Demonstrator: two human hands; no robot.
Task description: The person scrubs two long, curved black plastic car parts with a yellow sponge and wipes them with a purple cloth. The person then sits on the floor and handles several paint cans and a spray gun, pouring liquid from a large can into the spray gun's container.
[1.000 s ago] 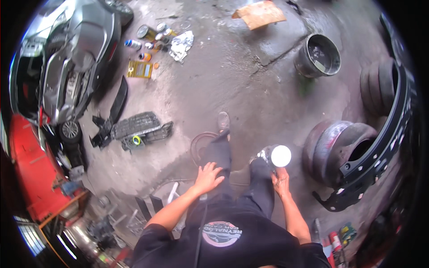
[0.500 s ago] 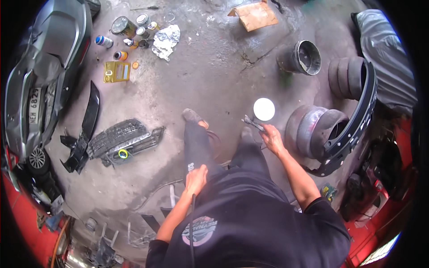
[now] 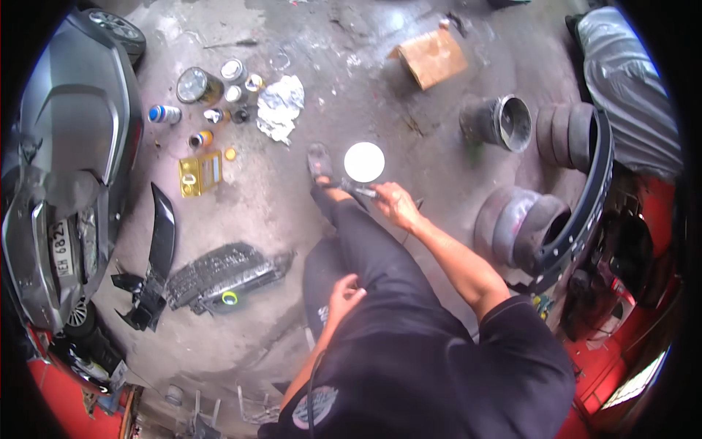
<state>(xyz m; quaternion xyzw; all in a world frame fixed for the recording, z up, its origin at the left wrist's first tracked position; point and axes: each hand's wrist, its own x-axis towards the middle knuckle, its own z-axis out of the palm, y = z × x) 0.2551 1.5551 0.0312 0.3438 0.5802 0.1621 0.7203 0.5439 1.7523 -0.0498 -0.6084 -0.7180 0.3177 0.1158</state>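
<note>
My white-topped tool (image 3: 364, 162) is held above the floor (image 3: 270, 197), my right hand's (image 3: 395, 205) fingers clamped on its grey part. My left hand (image 3: 346, 294), fingers loosely curled, slightly apart, is beside my trousers (image 3: 380, 252); a gold can (image 3: 199, 174) stands farther left.

White-topped metal tool (image 3: 364, 162), one.
Held in my right hand (image 3: 397, 207); left hand (image 3: 346, 295) (fingers half curled) near my thigh (image 3: 380, 252); gold tin (image 3: 201, 174), crumpled sheet (image 3: 280, 108) on floor (image 3: 289, 201).
</note>
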